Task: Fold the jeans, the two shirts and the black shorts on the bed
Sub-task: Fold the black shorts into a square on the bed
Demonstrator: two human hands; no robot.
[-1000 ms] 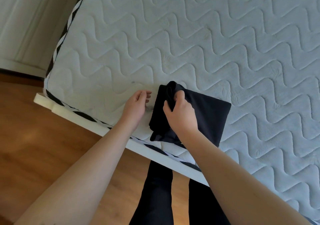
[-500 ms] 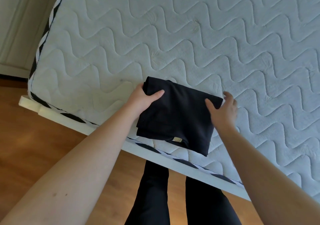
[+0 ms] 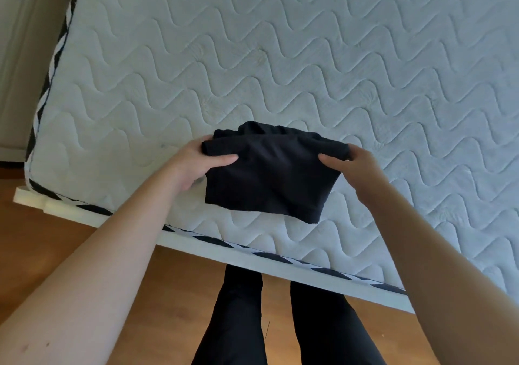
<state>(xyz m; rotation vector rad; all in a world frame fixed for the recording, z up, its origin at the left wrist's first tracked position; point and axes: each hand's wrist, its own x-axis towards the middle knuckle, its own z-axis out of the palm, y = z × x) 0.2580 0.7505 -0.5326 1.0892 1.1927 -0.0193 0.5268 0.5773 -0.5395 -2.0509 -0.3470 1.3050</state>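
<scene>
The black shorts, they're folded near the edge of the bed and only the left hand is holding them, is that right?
Not quite. In the head view both hands hold the black shorts: the left hand grips the left edge and the right hand grips the right edge, thumbs on top. The rest stands: they are folded and sit near the edge of the bed.

The person's 2 forearms (image 3: 106,266) are unsleeved; black trousers (image 3: 238,322) cover both legs.
</scene>
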